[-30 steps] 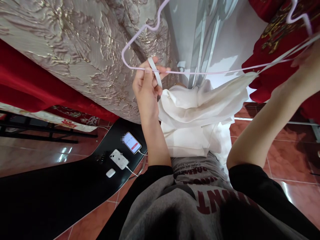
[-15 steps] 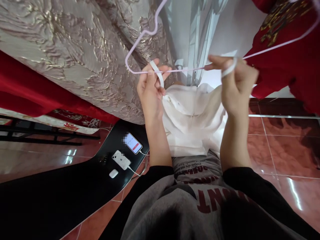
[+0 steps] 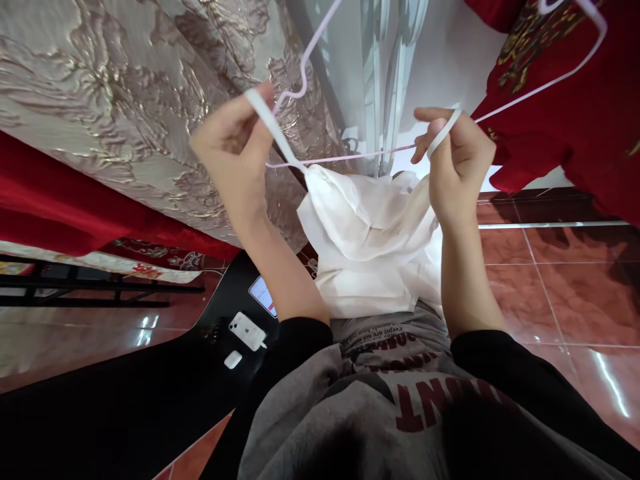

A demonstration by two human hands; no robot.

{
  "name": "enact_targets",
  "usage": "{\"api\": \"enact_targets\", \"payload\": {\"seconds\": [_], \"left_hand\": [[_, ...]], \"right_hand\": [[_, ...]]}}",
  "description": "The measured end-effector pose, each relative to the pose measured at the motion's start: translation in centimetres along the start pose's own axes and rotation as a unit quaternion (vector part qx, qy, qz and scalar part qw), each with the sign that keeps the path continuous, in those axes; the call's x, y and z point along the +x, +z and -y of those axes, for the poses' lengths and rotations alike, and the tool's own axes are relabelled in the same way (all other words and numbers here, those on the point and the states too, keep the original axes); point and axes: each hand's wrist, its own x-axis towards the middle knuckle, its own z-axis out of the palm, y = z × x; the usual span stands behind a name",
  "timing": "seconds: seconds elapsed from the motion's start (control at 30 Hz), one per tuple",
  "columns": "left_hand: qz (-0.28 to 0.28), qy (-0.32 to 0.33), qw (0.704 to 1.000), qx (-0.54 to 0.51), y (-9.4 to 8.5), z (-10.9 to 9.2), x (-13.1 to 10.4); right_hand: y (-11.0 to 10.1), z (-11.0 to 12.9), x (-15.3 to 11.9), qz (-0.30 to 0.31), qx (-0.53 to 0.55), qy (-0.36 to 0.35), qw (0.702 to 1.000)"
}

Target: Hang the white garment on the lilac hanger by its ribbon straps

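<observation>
We held the white cloth garment (image 3: 370,247) below the pale-lilac wire hanger (image 3: 350,157), our left hand (image 3: 235,143) pinching one narrow white fabric strap (image 3: 273,125), our right hand (image 3: 457,157) grasping a matching white strap (image 3: 445,133) at the hanger, neither strap apparently settled yet.

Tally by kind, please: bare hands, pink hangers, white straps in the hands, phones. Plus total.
Hands: 2 (left hand, right hand)
Pink hanger: 1
White straps: 2
Phones: 2
Total: 7
</observation>
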Motion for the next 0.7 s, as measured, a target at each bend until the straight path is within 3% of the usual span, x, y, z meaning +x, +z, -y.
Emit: {"api": "enact_targets", "payload": {"seconds": [0.07,0.17,0.23,0.33,0.4,0.43,0.57,0.7], "left_hand": [[0.101,0.009,0.995,0.009,0.7,-0.8,1.7],[0.116,-0.059,0.991,-0.007,1.4,-1.7,3.0],[0.076,-0.122,0.989,-0.015,1.4,-1.4,2.6],[-0.049,-0.178,0.98,-0.071,1.7,0.3,0.4],[-0.138,-0.208,0.956,-0.154,2.5,1.6,-1.6],[-0.156,-0.211,0.948,-0.182,3.2,2.2,-2.5],[-0.152,-0.213,0.93,-0.257,5.6,3.4,-4.7],[-0.162,-0.208,0.942,-0.208,5.5,3.5,-4.6]], "right_hand": [[0.1,0.0,-0.1,-0.009,0.04,0.013,0.999],[0.0,0.2,0.0,0.009,0.081,0.005,0.997],[-0.1,0.3,0.0,0.02,0.083,0.008,0.996],[0.0,0.5,-0.1,0.026,0.067,0.013,0.997],[0.3,0.6,-0.2,0.031,0.064,0.01,0.997],[0.5,0.6,-0.2,0.035,0.062,0.006,0.997],[0.3,-0.3,-0.6,0.018,0.072,-0.036,0.997],[-3.3,-3.6,-0.5,-0.148,0.104,-0.067,0.981]]}}
